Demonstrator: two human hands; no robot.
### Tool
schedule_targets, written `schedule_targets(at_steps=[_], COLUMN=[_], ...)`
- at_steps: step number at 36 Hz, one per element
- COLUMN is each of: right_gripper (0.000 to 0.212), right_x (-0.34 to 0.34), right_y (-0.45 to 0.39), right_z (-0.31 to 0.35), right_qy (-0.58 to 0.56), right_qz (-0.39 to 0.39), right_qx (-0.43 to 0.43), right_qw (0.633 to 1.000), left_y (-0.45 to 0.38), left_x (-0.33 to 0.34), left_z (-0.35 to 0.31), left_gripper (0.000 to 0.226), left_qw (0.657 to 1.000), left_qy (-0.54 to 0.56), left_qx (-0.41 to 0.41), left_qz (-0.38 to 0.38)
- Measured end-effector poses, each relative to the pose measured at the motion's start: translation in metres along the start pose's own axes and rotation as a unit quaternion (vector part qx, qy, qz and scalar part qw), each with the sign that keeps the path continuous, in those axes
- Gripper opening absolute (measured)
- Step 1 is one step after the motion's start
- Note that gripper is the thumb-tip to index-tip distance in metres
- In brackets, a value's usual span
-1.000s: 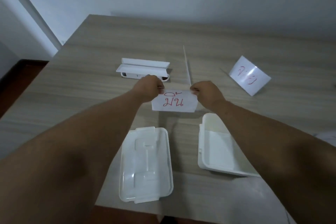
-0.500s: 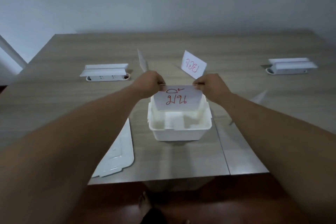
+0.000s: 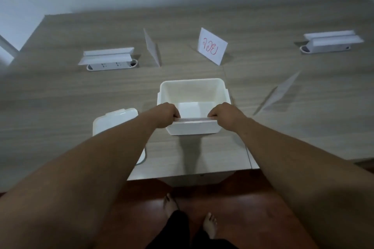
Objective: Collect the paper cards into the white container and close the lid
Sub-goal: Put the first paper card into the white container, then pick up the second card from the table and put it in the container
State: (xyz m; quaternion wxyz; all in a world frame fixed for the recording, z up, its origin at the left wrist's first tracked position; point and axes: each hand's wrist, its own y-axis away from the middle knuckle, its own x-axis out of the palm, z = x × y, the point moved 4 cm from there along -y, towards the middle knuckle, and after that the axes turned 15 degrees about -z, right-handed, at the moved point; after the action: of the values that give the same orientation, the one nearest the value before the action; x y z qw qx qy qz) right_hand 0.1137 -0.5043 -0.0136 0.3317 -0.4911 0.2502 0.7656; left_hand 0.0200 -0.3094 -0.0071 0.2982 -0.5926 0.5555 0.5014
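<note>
Now the left hand [image 3: 166, 115] and right hand [image 3: 224, 114] each pinch one end of a paper card [image 3: 193, 120], held flat along the near rim of the open white container [image 3: 192, 93] on the table [image 3: 60, 97]. Its lid [image 3: 114, 120] lies just left. Three more cards stand farther off: one edge-on [image 3: 152, 47], one with red writing [image 3: 212, 46], one leaning at right [image 3: 280, 92].

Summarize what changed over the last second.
Both hands, left and right, kept their pinch on the card and carried it from in front of the socket down to the container's near rim, tipping it flat so its writing no longer shows. Lid and the three standing cards look unmoved; the camera shifted.
</note>
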Motion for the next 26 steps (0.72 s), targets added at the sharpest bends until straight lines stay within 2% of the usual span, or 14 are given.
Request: schedule_targets(at_steps=[4, 8, 12, 16, 18, 26], right_gripper=[0.027, 0.028, 0.035, 0.024, 0.029, 0.036], right_x=[0.002, -0.005, -0.029, -0.063, -0.078, -0.127], right_y=[-0.001, -0.005, -0.015, -0.018, -0.014, 0.012], right_z=[-0.001, -0.001, -0.009, -0.030, -0.042, -0.104], right_qy=[0.021, 0.015, 0.047, 0.040, 0.035, 0.036], right_qz=[0.034, 0.019, -0.054, -0.104, -0.131, -0.178], right_qx=[-0.002, -0.005, 0.014, 0.092, 0.134, 0.274], right_qw=[0.999, 1.000, 0.997, 0.990, 0.982, 0.945], left_y=[-0.006, -0.018, -0.048, -0.084, -0.096, -0.144], left_x=[0.005, -0.003, -0.035, -0.065, -0.075, -0.080], left_z=[-0.001, 0.001, 0.002, -0.010, -0.022, -0.093], left_gripper=[0.027, 0.022, 0.030, 0.031, 0.031, 0.031], left_qw=[0.999, 0.994, 0.998, 0.998, 0.995, 0.990], left_qy=[-0.004, 0.026, 0.038, 0.046, 0.053, 0.045], left_qx=[0.001, -0.016, -0.013, 0.024, 0.041, 0.120], left_qz=[0.053, 0.101, 0.039, -0.038, -0.067, -0.056])
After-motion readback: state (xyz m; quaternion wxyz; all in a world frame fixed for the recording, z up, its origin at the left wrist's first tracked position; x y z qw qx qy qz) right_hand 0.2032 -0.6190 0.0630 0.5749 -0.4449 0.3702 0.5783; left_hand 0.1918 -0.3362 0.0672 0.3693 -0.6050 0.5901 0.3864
